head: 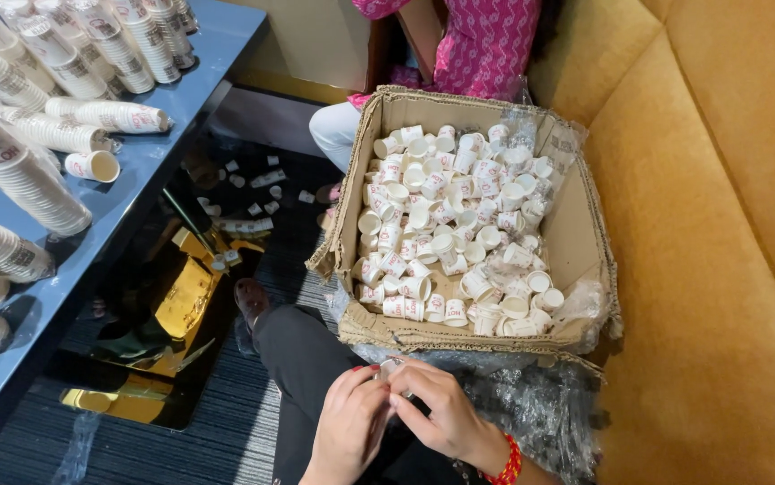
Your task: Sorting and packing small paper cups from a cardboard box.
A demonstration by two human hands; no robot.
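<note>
My left hand (pixel 352 422) and my right hand (pixel 446 418) meet over my lap at the bottom centre. Their fingertips pinch a small white paper cup (pixel 390 368), mostly hidden between them. Just beyond my hands an open cardboard box (pixel 576 233) rests on the yellow sofa. It is filled with several loose small white paper cups (pixel 450 224) with red print, some upright and some on their sides. Clear plastic film (pixel 531 404) spills out below the box by my right wrist.
A dark blue table (pixel 154 153) on the left carries several long stacks of nested cups (pixel 55 135) lying on their sides. A person in pink clothing (pixel 477 40) sits behind the box. Small scraps (pixel 253 193) litter the floor. The yellow sofa (pixel 720 224) fills the right.
</note>
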